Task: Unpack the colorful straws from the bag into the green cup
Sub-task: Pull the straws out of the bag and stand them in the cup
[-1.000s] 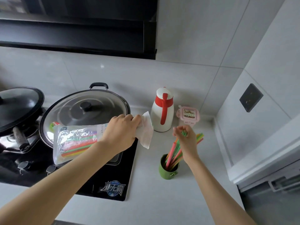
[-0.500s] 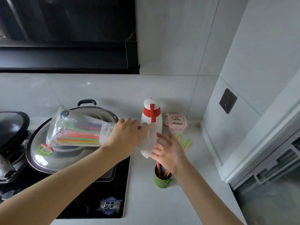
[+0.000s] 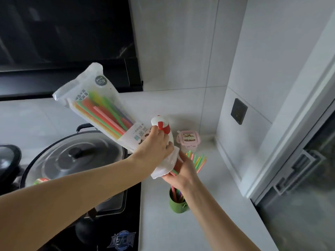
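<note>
My left hand (image 3: 154,148) grips the clear plastic bag (image 3: 87,91) near its open end. The bag is tilted, its closed end up at the left and its mouth pointing down to the right. Several colorful straws (image 3: 107,115) lie inside it. My right hand (image 3: 183,172) is at the bag's mouth, fingers closed around straw ends coming out of it. Below that hand stands the green cup (image 3: 176,203) on the counter, with several straws (image 3: 198,161) leaning out of it to the right.
A lidded wok (image 3: 76,160) sits on the black hob (image 3: 101,230) at the left, with another dark pan (image 3: 9,158) at the edge. A white and red thermos (image 3: 160,123) and a pink box (image 3: 188,140) stand behind the cup. A wall (image 3: 253,124) rises at the right.
My left hand has swung the bag from lying level over the wok to tilted mouth-down above the cup. My right hand has left the straws in the cup and closed on straws at the bag's mouth.
</note>
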The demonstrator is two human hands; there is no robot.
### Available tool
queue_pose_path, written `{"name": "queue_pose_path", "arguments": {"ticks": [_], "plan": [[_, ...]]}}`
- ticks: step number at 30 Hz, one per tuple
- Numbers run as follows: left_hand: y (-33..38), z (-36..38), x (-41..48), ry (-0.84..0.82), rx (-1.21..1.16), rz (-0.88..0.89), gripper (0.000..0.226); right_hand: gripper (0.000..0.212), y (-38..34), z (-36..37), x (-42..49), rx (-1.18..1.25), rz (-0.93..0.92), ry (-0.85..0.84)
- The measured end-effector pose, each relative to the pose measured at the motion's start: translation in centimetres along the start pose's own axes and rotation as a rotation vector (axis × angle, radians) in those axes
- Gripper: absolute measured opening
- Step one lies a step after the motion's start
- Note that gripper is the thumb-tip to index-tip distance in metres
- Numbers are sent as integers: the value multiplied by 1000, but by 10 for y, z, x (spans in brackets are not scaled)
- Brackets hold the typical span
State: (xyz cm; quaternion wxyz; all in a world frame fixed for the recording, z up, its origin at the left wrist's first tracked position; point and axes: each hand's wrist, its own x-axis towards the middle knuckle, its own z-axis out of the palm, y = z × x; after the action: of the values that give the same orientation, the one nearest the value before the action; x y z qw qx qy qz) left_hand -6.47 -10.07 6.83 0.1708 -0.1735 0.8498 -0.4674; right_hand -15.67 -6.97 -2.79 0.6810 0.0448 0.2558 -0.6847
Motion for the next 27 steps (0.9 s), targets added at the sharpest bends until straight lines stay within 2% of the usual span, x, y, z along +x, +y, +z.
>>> {"name": "queue_pose_path", "arguments": {"ticks": [5,8,11,14,16,18,20,22,24,27], "plan": [[-10,8,1,-22,-44,-48,58,47,-1,6,-4,-36,-64,8],[-17,16,-7,14,-162,-83,53,37,-10,12,-11,-85,-145,-13],[-18,34,-15,14,-349,-172,44,46,-19,11,-23,-148,-217,-131],[-14,48,-20,89,-508,-270,40,60,-16,8,-30,-336,-299,-238],[-13,45,-20,152,-604,-307,47,51,-9,11,-32,-496,-355,-256],[-6,41,-19,122,-702,-288,45,37,-5,19,-34,-571,-402,-191],[4,42,-16,178,-723,-281,43,29,-7,24,-34,-516,-454,-80],[10,43,-18,237,-718,-322,43,32,-12,25,-33,-472,-473,1],[16,44,-23,246,-715,-355,47,44,-18,25,-33,-467,-503,57],[24,49,-29,257,-698,-392,58,51,-32,26,-38,-438,-570,74]]}}
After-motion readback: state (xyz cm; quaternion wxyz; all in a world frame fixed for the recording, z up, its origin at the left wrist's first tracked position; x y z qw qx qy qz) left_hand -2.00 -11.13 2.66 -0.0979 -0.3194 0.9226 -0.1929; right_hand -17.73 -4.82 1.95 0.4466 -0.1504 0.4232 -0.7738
